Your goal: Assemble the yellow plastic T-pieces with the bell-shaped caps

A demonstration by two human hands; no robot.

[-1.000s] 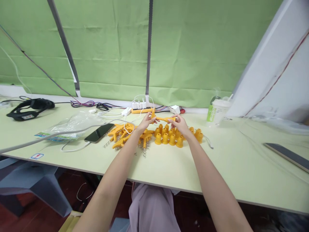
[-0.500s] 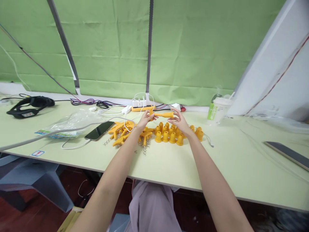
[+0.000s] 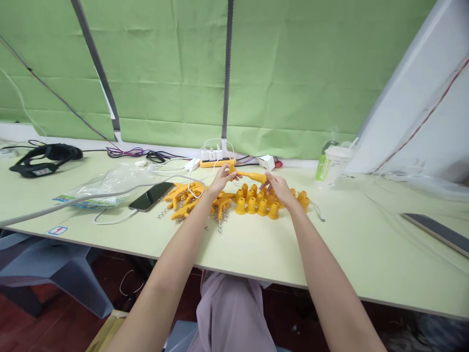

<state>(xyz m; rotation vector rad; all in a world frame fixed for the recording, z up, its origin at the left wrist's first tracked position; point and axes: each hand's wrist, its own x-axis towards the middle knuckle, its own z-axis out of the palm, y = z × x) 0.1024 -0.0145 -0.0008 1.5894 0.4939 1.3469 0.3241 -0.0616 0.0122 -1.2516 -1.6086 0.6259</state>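
Between my hands is a yellow plastic corkscrew (image 3: 246, 174), held level above the table with a flared yellow sleeve (image 3: 259, 178) on its right end. My left hand (image 3: 222, 180) grips the corkscrew's handle. The fingers of my right hand (image 3: 276, 186) are closed around the wide end of the sleeve. Below my left hand lies a heap of yellow corkscrews (image 3: 186, 208), their metal spirals sticking out. Several matching sleeves (image 3: 262, 207) stand upright in rows under my right hand, some hidden behind it.
A phone (image 3: 152, 196) with a white cable and a clear plastic bag (image 3: 110, 183) lie left of the heap. Behind is an orange power strip (image 3: 208, 164) with chargers. To the right are a white cup (image 3: 337, 164) and a dark flat device (image 3: 437, 232). A black headset (image 3: 46, 159) sits far left.
The right end of the corkscrew has tipped down slightly. My right hand has shifted a little right and down, its fingers now curled closer round the sleeve. My left hand stays almost in place.
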